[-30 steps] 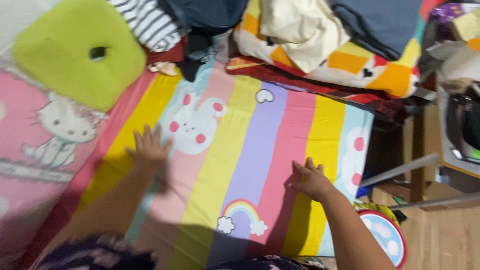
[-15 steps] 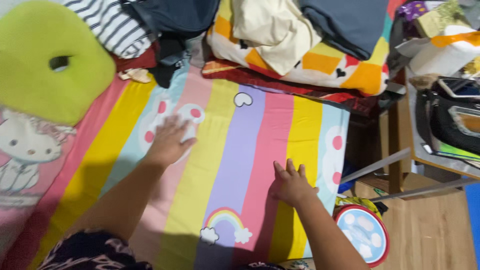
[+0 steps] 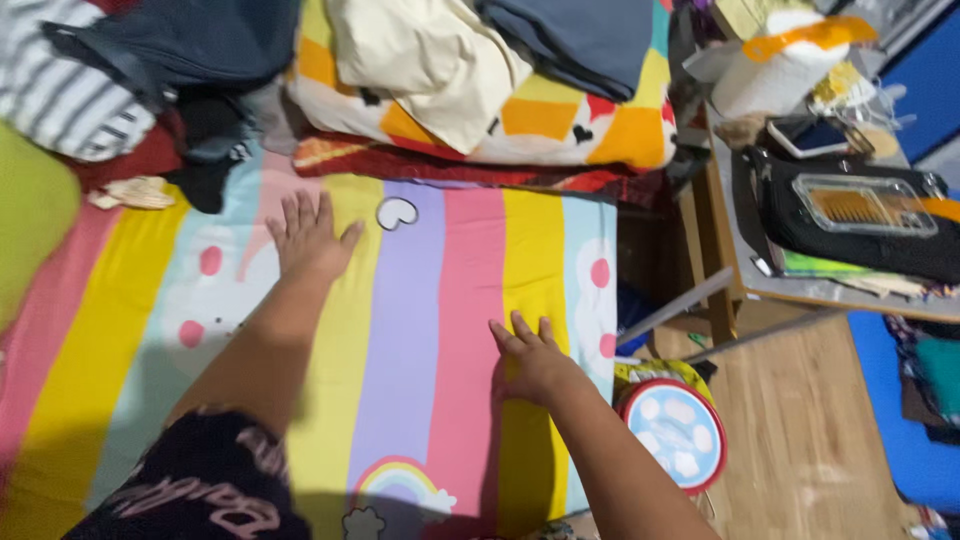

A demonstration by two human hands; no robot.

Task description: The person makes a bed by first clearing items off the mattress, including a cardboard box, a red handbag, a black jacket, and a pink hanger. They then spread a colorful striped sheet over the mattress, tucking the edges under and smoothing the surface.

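We have both palms flat on the striped bedsheet (image 3: 420, 330), fingers spread and gripping nothing. Our left hand (image 3: 310, 240) presses at upper centre-left, just below the pile of folded clothes (image 3: 470, 70); our right hand (image 3: 530, 360) lies lower, toward the sheet's right edge. The stripes run bottom to top under our fingers.

Left hand (image 3: 308, 240): arm outstretched, palm down, fingers spread. Right hand (image 3: 533, 358): nearer, palm down, fingers slightly splayed.

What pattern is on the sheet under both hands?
Pastel vertical stripes with cartoon prints on the sheet, head view.
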